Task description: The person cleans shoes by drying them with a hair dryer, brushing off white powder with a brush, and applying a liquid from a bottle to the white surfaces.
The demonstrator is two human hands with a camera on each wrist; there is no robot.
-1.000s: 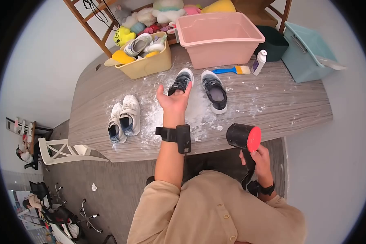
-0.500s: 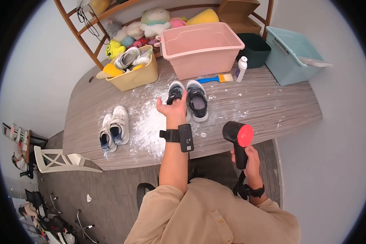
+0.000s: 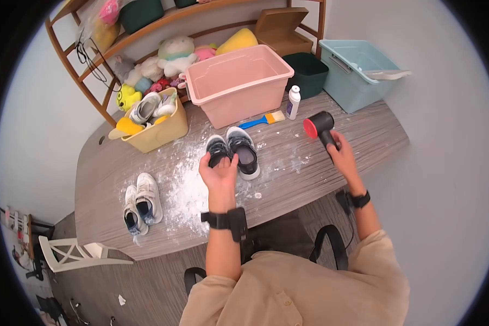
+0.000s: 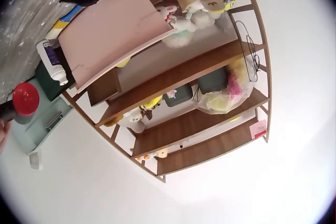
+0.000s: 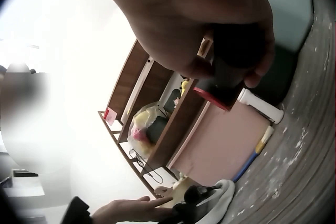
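Note:
Two dark shoes with white soles stand side by side on the powder-dusted table, the left dark shoe point(image 3: 216, 145) close to the right dark shoe point(image 3: 245, 156). My left hand point(image 3: 220, 179) is palm up at the left shoe's heel, middle fingers hooked into its opening, thumb and little finger spread. Its fingertips are hidden inside. Over the table's right part, my right hand point(image 3: 342, 155) grips a black hair dryer point(image 3: 324, 126) by the handle, its red end facing left. The right wrist view shows the right hand point(image 5: 210, 19) wrapped round the dryer.
A white pair of shoes point(image 3: 148, 198) stands left. Behind are a yellow bin point(image 3: 163, 133) of shoes, a pink bin point(image 3: 244, 103), a dark green bin point(image 3: 308, 79) and a light blue bin point(image 3: 346, 87). A blue brush point(image 3: 252, 124) and white bottle point(image 3: 293, 103) lie between.
The left dark shoe has shifted right with my left hand, closer to the other dark shoe. My right hand has raised the dryer from the table's front edge to above its right part. The head view has shifted.

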